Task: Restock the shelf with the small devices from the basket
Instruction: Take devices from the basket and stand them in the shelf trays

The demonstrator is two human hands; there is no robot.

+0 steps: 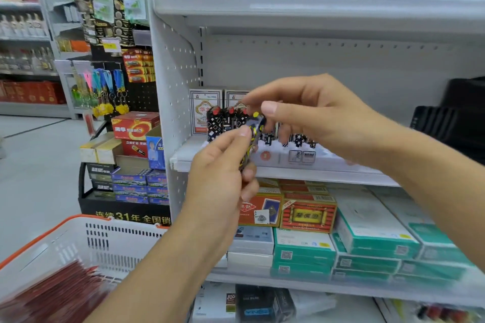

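Black-patterned device (252, 139) pinched in my left hand (223, 178), right hand (309, 118) fingers curled at its top: I seat it upright beside the shelf (315, 173) row (223, 123).

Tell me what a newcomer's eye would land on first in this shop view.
First, the two hands at centre: the left hand grips a small black patterned device, while the right hand reaches in at its top. Just behind them, a row of similar devices with red tops stands on the white shelf. At lower left sits the white basket with an orange rim.
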